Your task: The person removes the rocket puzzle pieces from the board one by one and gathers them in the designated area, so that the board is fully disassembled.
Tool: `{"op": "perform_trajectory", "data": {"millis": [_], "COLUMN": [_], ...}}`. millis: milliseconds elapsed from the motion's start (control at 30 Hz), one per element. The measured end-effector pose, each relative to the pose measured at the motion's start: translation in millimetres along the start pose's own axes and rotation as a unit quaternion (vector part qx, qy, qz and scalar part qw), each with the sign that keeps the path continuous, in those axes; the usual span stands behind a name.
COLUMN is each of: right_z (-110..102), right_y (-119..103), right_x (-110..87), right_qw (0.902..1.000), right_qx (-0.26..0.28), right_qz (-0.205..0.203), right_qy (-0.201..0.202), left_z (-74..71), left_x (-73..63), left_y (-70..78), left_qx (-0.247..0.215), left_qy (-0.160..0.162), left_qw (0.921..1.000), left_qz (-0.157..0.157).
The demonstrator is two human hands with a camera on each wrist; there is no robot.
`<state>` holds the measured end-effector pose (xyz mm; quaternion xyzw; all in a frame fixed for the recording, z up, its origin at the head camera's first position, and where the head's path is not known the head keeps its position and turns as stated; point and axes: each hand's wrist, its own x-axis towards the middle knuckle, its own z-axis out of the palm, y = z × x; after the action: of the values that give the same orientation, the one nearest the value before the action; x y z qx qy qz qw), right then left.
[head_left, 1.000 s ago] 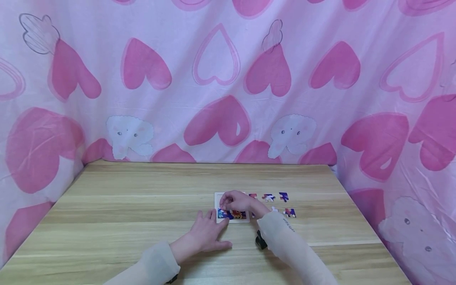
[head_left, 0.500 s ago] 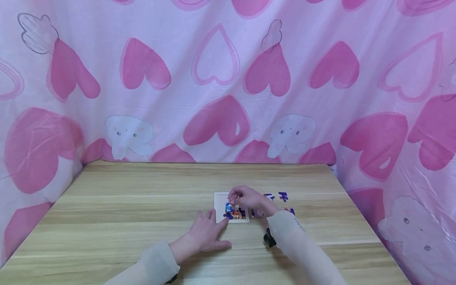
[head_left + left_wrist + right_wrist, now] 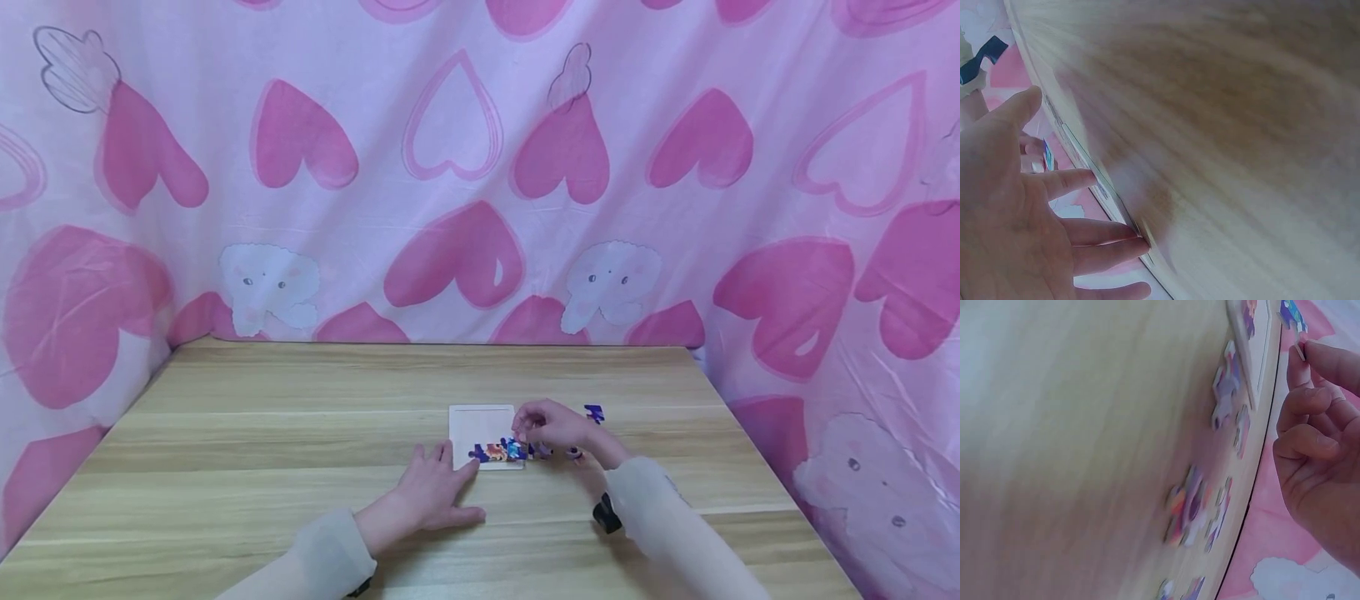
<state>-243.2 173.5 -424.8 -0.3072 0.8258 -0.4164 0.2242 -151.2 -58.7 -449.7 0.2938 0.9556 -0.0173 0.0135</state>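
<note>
A white-rimmed puzzle tray (image 3: 480,422) lies on the table in the head view, with a joined strip of colourful puzzle pieces (image 3: 493,452) along its near side. My left hand (image 3: 431,493) rests at the tray's left edge, fingers extended; in the left wrist view its fingertips touch the tray's edge (image 3: 1108,195). Over the tray's right side, my right hand (image 3: 553,423) pinches a blue, multicoloured puzzle piece (image 3: 1291,312) between thumb and index finger, raised above the table in the right wrist view. The hand partly hides the tray's right rim.
Several loose puzzle pieces lie right of the tray, including a purple piece (image 3: 594,412) farther back and an orange-and-purple piece (image 3: 1188,509). The right forearm covers some of them. A pink heart-print curtain (image 3: 457,250) hangs behind the table.
My right hand has moved rightward across the tray, carrying the pinched puzzle piece from its left side to its right. My left hand has stayed in place.
</note>
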Motion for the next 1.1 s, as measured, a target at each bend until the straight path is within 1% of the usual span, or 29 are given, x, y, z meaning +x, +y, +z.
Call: {"op": "perform_trajectory", "data": {"millis": [67,133,200,300,400,567,700,833,1000,1100], "right_z": [0,0,-1,-2,-2,0,1,2,3,3], "right_y": [12,22,25,25,26,31,34,34,32,31], "right_x": [-1.4,-4.0,-8.4,-16.4,-23.8,-32.1,-35.5,-36.8,-37.6,-38.4], "right_qw": [0.9999,0.9998,0.9997,0.9993,0.9988,0.9986,0.9978,0.9976,0.998,0.9982], "right_qx": [-0.011,-0.01,-0.006,0.001,-0.007,0.003,0.022,0.028,0.02,0.013], "right_qz": [0.007,0.015,0.022,0.035,0.043,0.033,0.036,0.038,0.035,0.041], "right_qy": [0.001,-0.001,-0.005,-0.014,-0.024,-0.042,-0.05,-0.051,-0.049,-0.041], "left_z": [-0.1,0.1,0.0,-0.6,-1.9,-2.5,-2.3,-2.5,-3.1,-3.3], "left_x": [-0.1,0.0,0.0,0.1,-0.1,-0.2,0.2,0.8,0.8,0.7], "left_y": [-0.1,-0.3,-0.5,-0.4,0.0,0.7,0.4,0.1,0.2,0.0], "left_qx": [0.001,0.002,0.001,-0.001,0.0,0.005,0.004,0.005,0.003,0.004], "left_qy": [0.002,0.004,0.005,0.004,0.003,0.0,-0.001,-0.004,-0.006,-0.006], "left_qw": [1.0,1.0,1.0,1.0,1.0,1.0,1.0,1.0,1.0,1.0], "left_qz": [0.001,0.002,0.003,0.003,0.004,0.003,0.001,0.0,0.0,0.001]}}
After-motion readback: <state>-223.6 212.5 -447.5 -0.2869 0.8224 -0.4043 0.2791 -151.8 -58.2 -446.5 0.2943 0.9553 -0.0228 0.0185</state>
